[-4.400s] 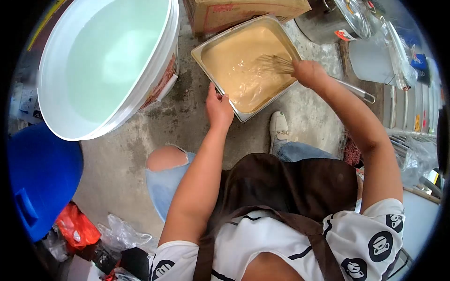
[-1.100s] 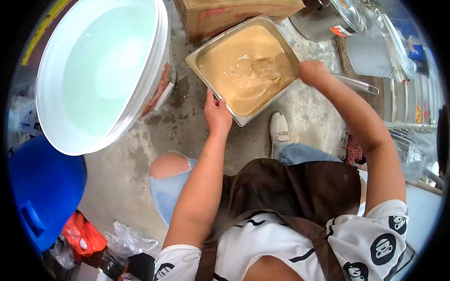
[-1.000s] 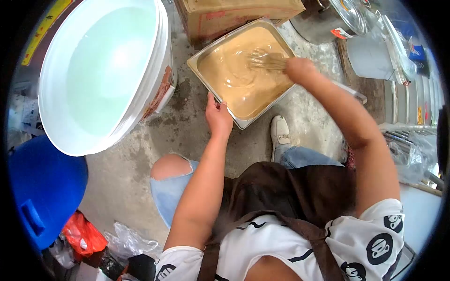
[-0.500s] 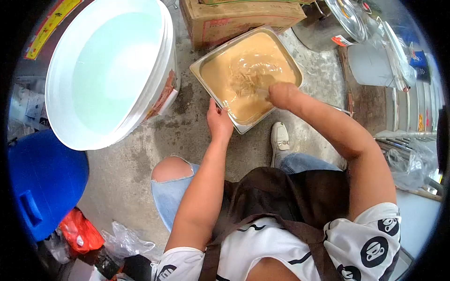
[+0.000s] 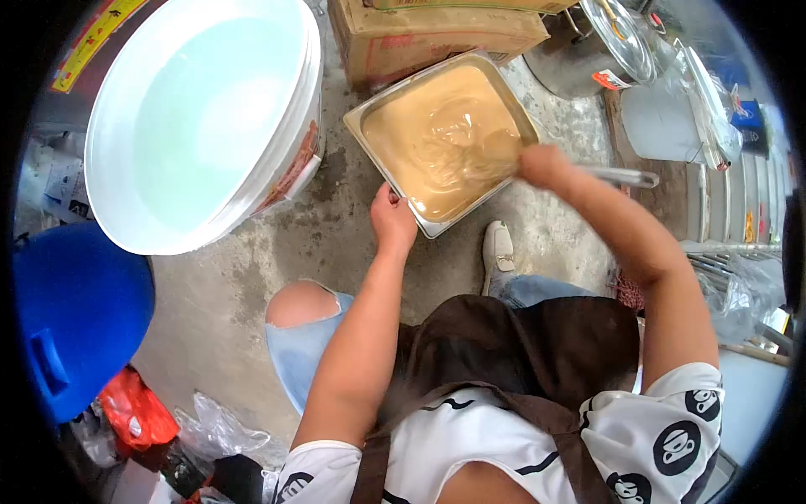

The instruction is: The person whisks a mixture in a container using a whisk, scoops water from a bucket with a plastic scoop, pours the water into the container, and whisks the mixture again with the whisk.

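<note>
A square metal pan filled with smooth tan batter rests on the concrete floor in front of me. My left hand grips its near-left rim, with the thumb and fingers closed at the edge. My right hand, smeared by motion, is closed round a whisk over the pan's right side. The whisk's metal handle sticks out to the right behind the hand. Its working end is in the batter, blurred and partly hidden, and ripples and swirls show around it.
Left of the pan stands a big white bucket of pale liquid, with a blue barrel below it. Cardboard boxes sit behind the pan. A lidded steel pot is at upper right. Plastic bags lie at lower left.
My right hand has moved right with the whisk, and more of the handle now shows. The batter's swirl has shifted. My left hand stays on the pan's rim.
</note>
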Action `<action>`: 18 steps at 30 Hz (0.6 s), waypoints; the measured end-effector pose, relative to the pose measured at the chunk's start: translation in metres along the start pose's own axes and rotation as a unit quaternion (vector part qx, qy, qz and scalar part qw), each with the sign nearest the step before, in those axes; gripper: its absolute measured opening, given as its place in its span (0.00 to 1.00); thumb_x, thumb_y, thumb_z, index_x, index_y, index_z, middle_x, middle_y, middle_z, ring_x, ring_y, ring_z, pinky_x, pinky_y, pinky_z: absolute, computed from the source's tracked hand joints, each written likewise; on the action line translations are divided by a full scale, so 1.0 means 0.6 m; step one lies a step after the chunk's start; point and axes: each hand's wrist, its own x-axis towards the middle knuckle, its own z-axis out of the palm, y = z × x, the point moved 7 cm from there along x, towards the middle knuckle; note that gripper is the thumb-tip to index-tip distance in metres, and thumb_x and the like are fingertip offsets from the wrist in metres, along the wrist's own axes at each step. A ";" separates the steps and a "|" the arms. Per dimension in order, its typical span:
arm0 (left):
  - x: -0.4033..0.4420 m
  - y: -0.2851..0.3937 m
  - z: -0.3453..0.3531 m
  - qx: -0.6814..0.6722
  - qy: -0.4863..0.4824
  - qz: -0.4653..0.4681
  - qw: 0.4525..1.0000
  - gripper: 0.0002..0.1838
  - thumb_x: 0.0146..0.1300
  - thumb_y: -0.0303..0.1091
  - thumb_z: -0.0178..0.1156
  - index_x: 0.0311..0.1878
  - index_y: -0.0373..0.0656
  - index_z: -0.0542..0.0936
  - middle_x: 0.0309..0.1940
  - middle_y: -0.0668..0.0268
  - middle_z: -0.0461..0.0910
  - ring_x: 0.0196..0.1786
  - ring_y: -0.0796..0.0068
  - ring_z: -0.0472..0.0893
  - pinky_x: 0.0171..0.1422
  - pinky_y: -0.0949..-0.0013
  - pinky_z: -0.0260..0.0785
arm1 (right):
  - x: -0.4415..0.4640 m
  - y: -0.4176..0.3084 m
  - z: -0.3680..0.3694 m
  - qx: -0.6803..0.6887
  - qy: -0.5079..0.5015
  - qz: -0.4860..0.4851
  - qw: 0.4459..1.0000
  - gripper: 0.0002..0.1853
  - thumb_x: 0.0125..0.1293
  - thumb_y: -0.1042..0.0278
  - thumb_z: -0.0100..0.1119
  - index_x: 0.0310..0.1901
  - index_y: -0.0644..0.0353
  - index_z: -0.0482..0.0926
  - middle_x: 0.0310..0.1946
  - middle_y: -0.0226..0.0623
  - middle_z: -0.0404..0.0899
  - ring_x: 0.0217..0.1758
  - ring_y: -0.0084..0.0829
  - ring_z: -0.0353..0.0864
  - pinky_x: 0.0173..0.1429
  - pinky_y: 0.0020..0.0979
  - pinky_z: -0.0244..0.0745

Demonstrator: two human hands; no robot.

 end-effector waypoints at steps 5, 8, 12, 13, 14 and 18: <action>-0.004 0.007 -0.011 0.056 0.032 0.012 0.998 0.18 0.50 0.20 0.54 0.47 0.38 0.74 0.22 0.63 0.74 0.25 0.73 0.72 0.32 0.70 0.65 | 0.054 -0.006 -0.054 0.025 0.061 0.024 0.998 0.11 0.55 0.63 0.52 0.34 0.58 0.81 0.35 0.44 0.80 0.39 0.40 0.80 0.41 0.38 0.75; 0.004 0.016 -0.010 0.032 0.029 0.012 0.999 0.17 0.50 0.20 0.54 0.46 0.38 0.74 0.22 0.63 0.74 0.24 0.71 0.72 0.32 0.69 0.65 | 0.048 -0.078 -0.010 0.095 0.033 -0.027 0.995 0.12 0.54 0.64 0.51 0.34 0.60 0.80 0.35 0.45 0.80 0.40 0.41 0.80 0.43 0.38 0.75; 0.007 -0.001 -0.005 0.059 0.020 0.015 0.998 0.17 0.50 0.20 0.54 0.47 0.37 0.74 0.22 0.64 0.72 0.24 0.74 0.71 0.32 0.70 0.65 | 0.016 0.013 0.001 0.001 0.004 -0.034 0.999 0.13 0.55 0.60 0.52 0.35 0.59 0.80 0.35 0.43 0.80 0.39 0.40 0.80 0.42 0.37 0.75; 0.002 -0.002 -0.008 0.061 0.022 0.011 0.998 0.17 0.50 0.20 0.54 0.47 0.37 0.74 0.22 0.64 0.72 0.24 0.74 0.71 0.32 0.70 0.65 | 0.014 0.047 -0.025 -0.010 -0.003 0.021 1.000 0.13 0.56 0.60 0.52 0.34 0.59 0.80 0.33 0.41 0.80 0.37 0.39 0.81 0.41 0.37 0.75; -0.004 0.007 -0.009 0.072 0.024 0.015 0.997 0.17 0.50 0.20 0.54 0.47 0.37 0.74 0.22 0.64 0.72 0.24 0.74 0.71 0.32 0.70 0.65 | 0.016 0.058 -0.046 -0.033 0.035 0.043 0.998 0.11 0.57 0.61 0.51 0.32 0.59 0.80 0.32 0.40 0.81 0.37 0.38 0.81 0.40 0.36 0.75; -0.014 0.041 -0.010 0.092 0.013 0.005 0.996 0.18 0.51 0.21 0.54 0.48 0.36 0.74 0.25 0.61 0.72 0.27 0.70 0.72 0.34 0.69 0.65 | 0.073 -0.051 -0.012 0.051 0.138 -0.054 0.988 0.15 0.57 0.56 0.52 0.31 0.60 0.79 0.31 0.46 0.80 0.35 0.42 0.80 0.39 0.38 0.75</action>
